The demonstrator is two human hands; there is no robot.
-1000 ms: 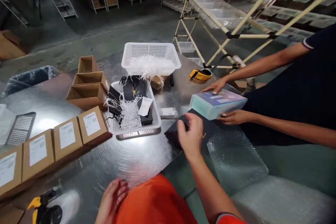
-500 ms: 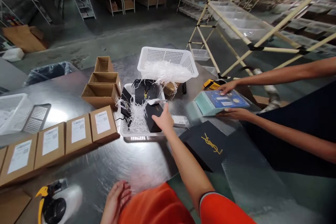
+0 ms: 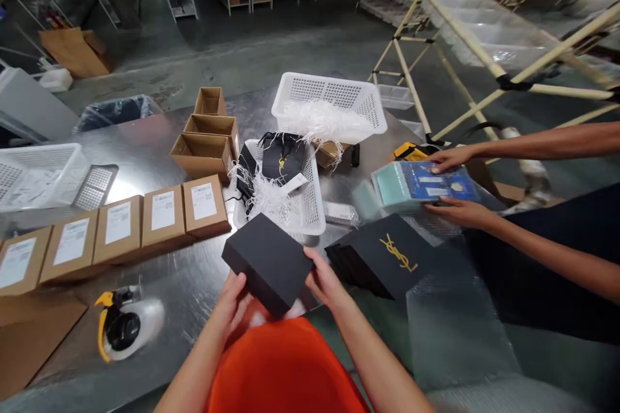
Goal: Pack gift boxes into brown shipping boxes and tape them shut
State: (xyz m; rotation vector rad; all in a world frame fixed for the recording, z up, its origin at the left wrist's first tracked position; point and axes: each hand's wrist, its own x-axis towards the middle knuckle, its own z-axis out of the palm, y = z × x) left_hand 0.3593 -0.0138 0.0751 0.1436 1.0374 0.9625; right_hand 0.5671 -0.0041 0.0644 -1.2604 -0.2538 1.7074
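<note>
A plain black box (image 3: 268, 261) is held tilted between my two hands, just above the near part of the metal table. My left hand (image 3: 234, 300) grips its lower left corner. On its right corner, my right hand (image 3: 323, 276) closes with thumb and fingers. Just beyond stands a white basket (image 3: 314, 206) holding white shredded paper (image 3: 271, 200), a small black bag with a gold logo (image 3: 285, 158) and a white slip of paper (image 3: 294, 183). Flat black bags with a gold YSL logo (image 3: 387, 251) lie to the right.
Sealed labelled cartons (image 3: 163, 218) line the left, with open cartons (image 3: 203, 151) behind. A tape dispenser (image 3: 121, 326) lies near left. Another white basket (image 3: 334, 87) with shredded paper sits at the back. At right, a co-worker's hands (image 3: 453, 158) hold a blue-and-green packet (image 3: 416, 182).
My right hand has lifted the black box out of the basket and drawn it toward me. My left hand has come up and taken hold of it too. The view has shifted slightly.
</note>
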